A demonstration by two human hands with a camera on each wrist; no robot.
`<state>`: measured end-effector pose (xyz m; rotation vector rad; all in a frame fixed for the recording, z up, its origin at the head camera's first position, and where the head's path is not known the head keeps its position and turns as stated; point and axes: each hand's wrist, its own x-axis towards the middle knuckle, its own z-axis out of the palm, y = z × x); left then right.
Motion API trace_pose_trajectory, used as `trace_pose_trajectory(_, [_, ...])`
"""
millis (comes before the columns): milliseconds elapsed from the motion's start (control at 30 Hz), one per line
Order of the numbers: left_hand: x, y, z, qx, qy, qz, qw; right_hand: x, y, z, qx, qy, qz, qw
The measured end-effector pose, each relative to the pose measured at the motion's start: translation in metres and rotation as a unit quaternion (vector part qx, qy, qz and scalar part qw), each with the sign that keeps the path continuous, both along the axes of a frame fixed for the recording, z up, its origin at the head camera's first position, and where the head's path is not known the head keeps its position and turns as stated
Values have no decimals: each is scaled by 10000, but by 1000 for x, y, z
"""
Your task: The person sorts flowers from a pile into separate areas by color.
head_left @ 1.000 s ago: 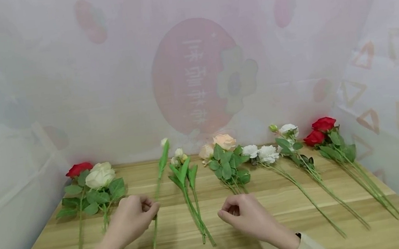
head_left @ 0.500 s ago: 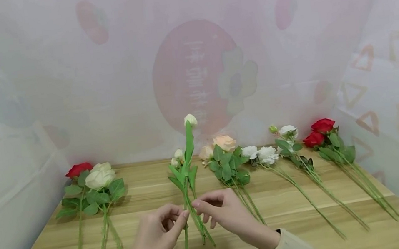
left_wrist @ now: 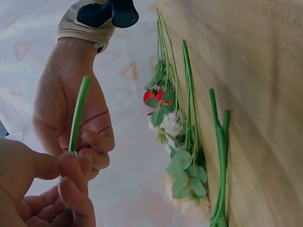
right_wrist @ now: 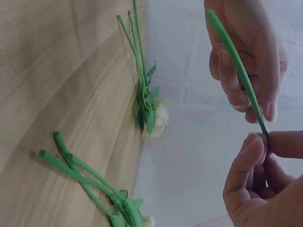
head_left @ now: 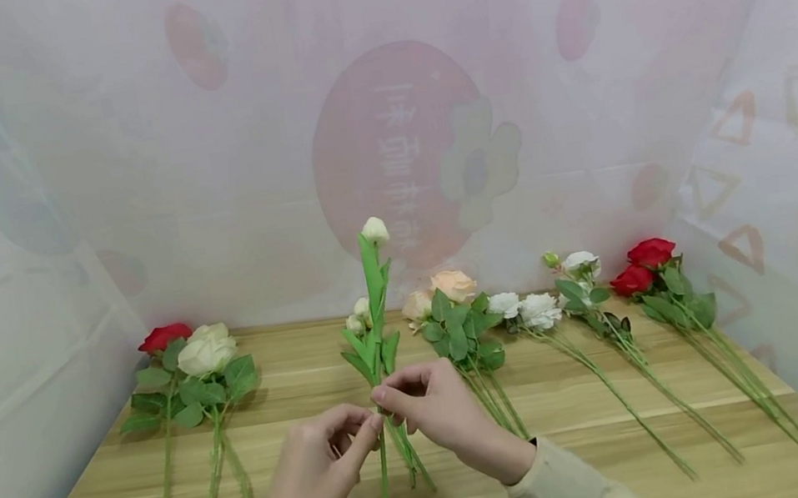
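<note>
A single white tulip [head_left: 373,273] stands almost upright in front of me, its bloom raised over the table. My right hand [head_left: 437,412] pinches its stem below the long leaves. My left hand [head_left: 321,465] is just lower, thumb and fingertips curled together at the same stem [left_wrist: 78,113]. The stem's cut end hangs free below the fingers, seen in both wrist views. Behind the hands, several white tulips [head_left: 361,346] lie on the table, their stems [right_wrist: 78,170] crossing; the hands partly hide them in the head view.
On the wooden table [head_left: 299,355], red and white roses [head_left: 206,350] lie at left. Peach roses [head_left: 453,286], white flowers [head_left: 539,310] and red roses [head_left: 651,252] lie towards the right. A printed cloth wall [head_left: 268,174] rises behind.
My left hand has brought the tulip from the left to the middle and raised it upright. My right hand has moved left and up and now pinches its stem.
</note>
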<state>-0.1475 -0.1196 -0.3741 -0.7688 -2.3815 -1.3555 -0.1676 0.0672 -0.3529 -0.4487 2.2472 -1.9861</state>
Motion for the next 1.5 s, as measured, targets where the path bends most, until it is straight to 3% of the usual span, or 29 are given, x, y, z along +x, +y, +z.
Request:
trace_pose_trajectory(167, [-5,-9,10,-503,-291,519,9970,-17,-3,1,423,188,-398,9981])
trace_pose_trajectory(333, [-13,-18,13,-1353,-762,848,9842,-39,-5,-1,823,-98,-729,9939])
trace_pose_trajectory(467, [-17,-21,10,-1853,-1050,850,9734,-57,-7,-9,1091,-373,-897,9893])
trace_pose_trajectory(633, [-17,-21,7,-2163,-1104,877,9661,-77,-9,-21,1287,-606,-1074,9840])
trace_pose_trajectory(867, [-17,-20,3,-2362,-1070,827,9622,-87,-12,-32,1639,-642,-1218,9768])
trace_pose_trajectory(1100, [-16,-22,1,-2450,-1024,758,9611,-92,-14,-50,2098,-610,-819,9724])
trace_pose_trajectory(1200, [-15,-23,1,-2516,-1036,734,9595,-92,-16,-55,2652,-415,-550,9617])
trace_pose_trajectory(1367, [-15,-23,0,-2534,-1135,617,9587,-89,-18,-62,3647,15,-35,9311])
trace_pose_trajectory(1500, [-15,-23,-2,-2538,-1130,535,9591,-87,-20,-64,4041,145,133,9145])
